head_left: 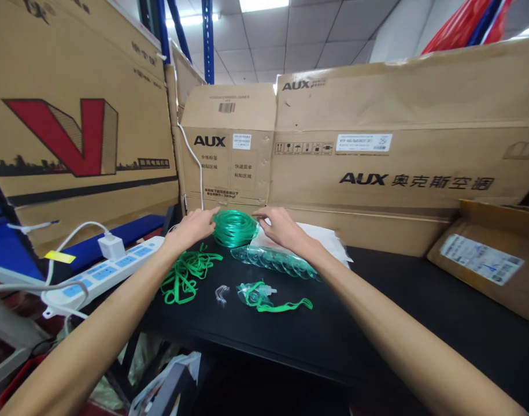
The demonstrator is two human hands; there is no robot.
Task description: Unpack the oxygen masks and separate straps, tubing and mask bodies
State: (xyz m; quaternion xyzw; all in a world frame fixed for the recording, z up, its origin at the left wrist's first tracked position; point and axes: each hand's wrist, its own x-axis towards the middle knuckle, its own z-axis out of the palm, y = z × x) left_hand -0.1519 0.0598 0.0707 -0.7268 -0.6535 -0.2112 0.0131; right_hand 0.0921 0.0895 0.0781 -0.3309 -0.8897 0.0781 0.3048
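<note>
Two hands on one thing: your left hand (193, 226) and right hand (281, 226) both sit at the coil of green tubing (235, 227), at the far edge of the black table (420, 306), just in front of the cardboard boxes (377, 156). Left fingers curl against the coil's left rim, touching it; right fingers are loosely spread, tips on the coil's right rim. Can't tell whether either hand truly grips or only steadies.

Step, as I judge it: you're gathering the tubing coil from the back of the table, hands just closing in on it. Next move calls for a firm two-sided hold so the loops don't spring apart, then a lift clear of the stack of clear masks (277, 260) lying just beside and under your right wrist.

Outward: loose green straps (184, 277) lie under your left forearm, near the left edge. A single clear mask with a green strap (258, 294) sits nearer you, mid-table, with small clear clips (221, 293) just left of it. A white power strip (103, 271) runs off the left edge. A labelled carton (485, 260) sits at the far right corner.
</note>
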